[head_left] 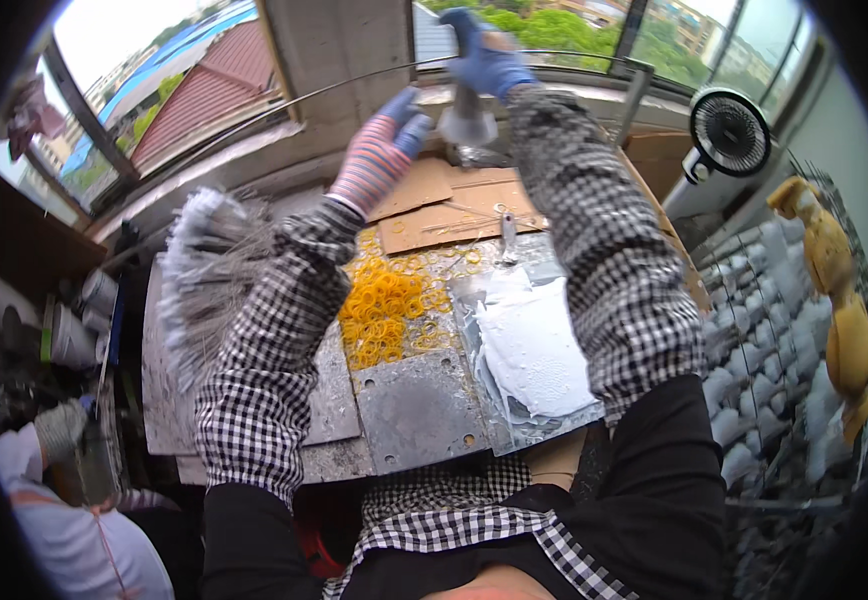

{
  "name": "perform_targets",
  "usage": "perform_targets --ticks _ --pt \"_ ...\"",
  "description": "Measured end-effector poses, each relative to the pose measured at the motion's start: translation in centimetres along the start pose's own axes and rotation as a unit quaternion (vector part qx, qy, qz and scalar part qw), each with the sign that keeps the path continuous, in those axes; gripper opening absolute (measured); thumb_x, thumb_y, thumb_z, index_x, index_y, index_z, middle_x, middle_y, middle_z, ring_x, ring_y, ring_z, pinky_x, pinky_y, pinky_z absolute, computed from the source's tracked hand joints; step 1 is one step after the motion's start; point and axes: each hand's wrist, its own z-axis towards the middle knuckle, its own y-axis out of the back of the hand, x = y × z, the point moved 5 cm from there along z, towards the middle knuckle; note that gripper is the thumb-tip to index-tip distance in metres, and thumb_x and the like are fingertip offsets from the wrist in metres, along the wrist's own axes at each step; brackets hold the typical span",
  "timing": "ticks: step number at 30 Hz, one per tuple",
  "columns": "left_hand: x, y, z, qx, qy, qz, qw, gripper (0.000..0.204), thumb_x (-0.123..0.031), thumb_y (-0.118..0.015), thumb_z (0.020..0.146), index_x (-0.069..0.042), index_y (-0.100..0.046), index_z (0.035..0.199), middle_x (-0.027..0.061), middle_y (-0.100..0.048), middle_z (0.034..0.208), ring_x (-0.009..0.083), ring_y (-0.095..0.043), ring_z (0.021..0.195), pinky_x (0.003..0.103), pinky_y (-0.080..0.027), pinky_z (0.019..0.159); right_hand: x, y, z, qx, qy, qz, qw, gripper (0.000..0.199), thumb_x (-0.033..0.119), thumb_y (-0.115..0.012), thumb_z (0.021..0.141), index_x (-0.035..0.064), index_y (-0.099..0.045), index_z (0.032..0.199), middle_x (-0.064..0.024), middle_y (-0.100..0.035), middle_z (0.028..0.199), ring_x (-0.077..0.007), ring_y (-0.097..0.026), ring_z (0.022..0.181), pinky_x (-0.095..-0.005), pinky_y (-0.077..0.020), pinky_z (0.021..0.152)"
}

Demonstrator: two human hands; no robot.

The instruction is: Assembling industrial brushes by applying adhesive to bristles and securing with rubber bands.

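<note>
My left hand (379, 158), in a red-and-white striped glove with blue fingertips, is raised over the far side of the workbench. Its fingers stretch out and nothing shows in them. Higher and to the right is my right hand (489, 62), in a blue glove, up before the window and smeared by motion. Just under it is a blurred pale, whitish object (467, 122); whether I hold it is unclear. Below my hands lie a pile of yellow rings (386, 300), a white paste slab (536, 345) on a glass sheet, and a small metal-looking tool (508, 238).
White-tipped thin rods (199, 260) are bundled at the bench's left. A grey metal plate (419, 410) lies near the front edge, with cardboard (464, 215) behind. On the right stand a fan (729, 135) and a rack of white pieces (769, 340). Another person (84, 540) sits lower left.
</note>
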Motion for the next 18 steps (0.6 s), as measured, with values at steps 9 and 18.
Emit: perform_targets --ticks 9,18 --pt "-5.2 -1.1 -31.9 0.163 0.091 0.301 0.935 0.067 -0.025 -0.075 0.085 -0.010 -0.052 0.146 0.0174 -0.056 0.141 0.0390 -0.054 0.131 0.048 -0.045 0.112 -24.4 6.1 1.2 -0.055 0.079 0.127 0.987 0.072 0.006 -0.079 0.084 0.0090 -0.046 0.149 -0.0092 -0.051 0.149 -0.0217 -0.048 0.138 -0.0355 -0.0359 0.118" --pt "-1.5 20.1 -38.8 0.081 0.393 0.659 0.637 0.108 -0.036 -0.083 0.076 -0.014 -0.023 0.163 0.0213 -0.037 0.158 0.0396 -0.039 0.145 0.051 -0.035 0.118 3.6 2.9 -10.9 -0.138 0.209 -0.025 0.968 0.069 0.020 -0.080 0.086 0.0074 -0.051 0.148 -0.0173 -0.060 0.145 -0.0343 -0.054 0.137 -0.0462 -0.0415 0.116"
